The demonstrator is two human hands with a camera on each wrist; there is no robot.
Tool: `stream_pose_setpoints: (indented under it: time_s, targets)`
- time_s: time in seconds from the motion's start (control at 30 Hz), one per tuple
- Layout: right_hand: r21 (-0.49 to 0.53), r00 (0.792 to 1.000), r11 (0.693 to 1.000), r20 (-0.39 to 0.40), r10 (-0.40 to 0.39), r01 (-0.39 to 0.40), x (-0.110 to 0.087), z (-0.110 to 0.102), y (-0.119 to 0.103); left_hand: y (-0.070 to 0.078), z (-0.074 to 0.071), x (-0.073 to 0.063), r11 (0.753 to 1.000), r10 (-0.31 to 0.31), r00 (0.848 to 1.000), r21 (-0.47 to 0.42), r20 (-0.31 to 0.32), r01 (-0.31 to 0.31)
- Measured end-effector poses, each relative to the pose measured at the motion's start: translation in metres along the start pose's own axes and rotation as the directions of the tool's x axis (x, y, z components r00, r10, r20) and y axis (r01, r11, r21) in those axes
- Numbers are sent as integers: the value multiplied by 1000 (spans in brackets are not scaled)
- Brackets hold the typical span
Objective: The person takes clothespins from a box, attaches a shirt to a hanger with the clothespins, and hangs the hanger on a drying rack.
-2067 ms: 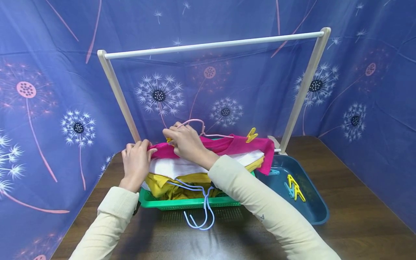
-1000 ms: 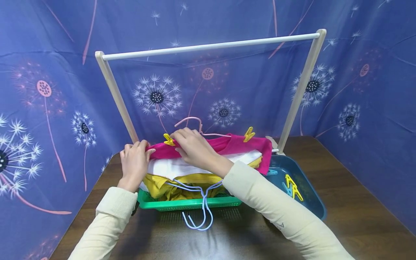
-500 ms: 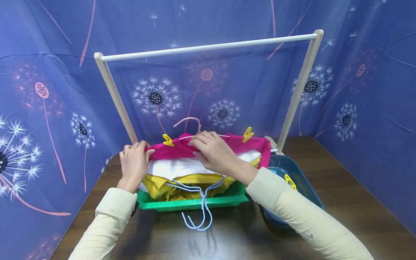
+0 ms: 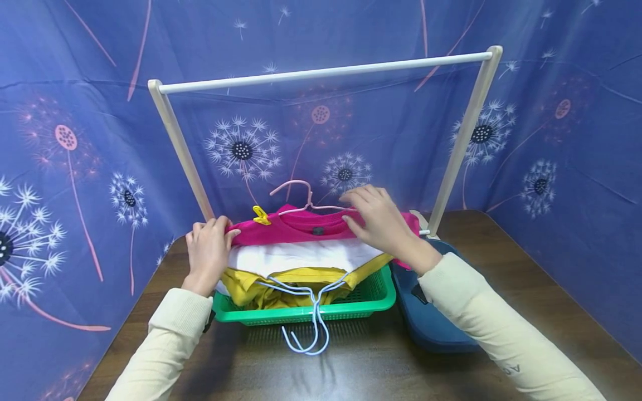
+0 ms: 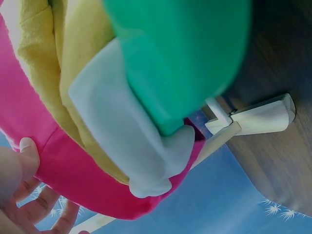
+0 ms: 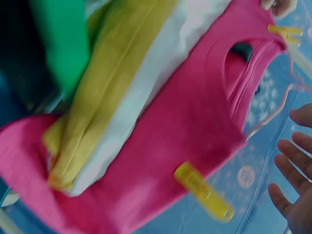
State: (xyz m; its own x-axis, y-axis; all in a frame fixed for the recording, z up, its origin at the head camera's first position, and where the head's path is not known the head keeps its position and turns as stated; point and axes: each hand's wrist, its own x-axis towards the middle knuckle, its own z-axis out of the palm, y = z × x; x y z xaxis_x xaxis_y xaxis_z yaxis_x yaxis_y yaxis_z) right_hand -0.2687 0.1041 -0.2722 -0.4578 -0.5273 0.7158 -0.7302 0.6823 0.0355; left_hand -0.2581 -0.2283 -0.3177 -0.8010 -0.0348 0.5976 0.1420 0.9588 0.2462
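My left hand (image 4: 207,253) pinches the left shoulder edge of a pink T-shirt (image 4: 251,234), thumb in front and fingers behind. The shirt lies over a white garment (image 4: 301,256) and a yellow garment (image 4: 246,287), on a green basket (image 4: 368,307). A pink hanger (image 4: 295,181) sits inside its neck, hook pointing up. One yellow clothespin (image 4: 261,215) clips the left shoulder. Another yellow clothespin (image 6: 204,191), on the right shoulder, is hidden behind my right hand (image 4: 378,220) in the head view. That hand is beside the right shoulder, fingers loosely spread, holding nothing.
Behind the basket stands a rack with a white bar (image 4: 326,71) and wooden posts. Two light-blue hangers (image 4: 314,312) lie over the basket's front rim, hooks overhanging. A dark-blue tray (image 4: 436,328) stands to the right, partly covered by my right sleeve (image 4: 501,328).
My right hand has let go of the left yellow clothespin, which stays clipped on, and has moved right across the neckline to the right shoulder. My left hand keeps its place.
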Motion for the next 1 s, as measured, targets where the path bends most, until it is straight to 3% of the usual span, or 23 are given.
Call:
stream_pose_setpoints:
  time_s: [0.47, 1.0]
  targets:
    - [15, 978, 979, 33, 204, -204, -23, -18, 45, 1, 0, 1, 1000, 0, 1000, 14, -4, 0]
    - [-19, 914, 926, 156, 375, -376, -55, -6, 71, -1, 3, 1, 1000, 1, 1000, 0, -18, -1]
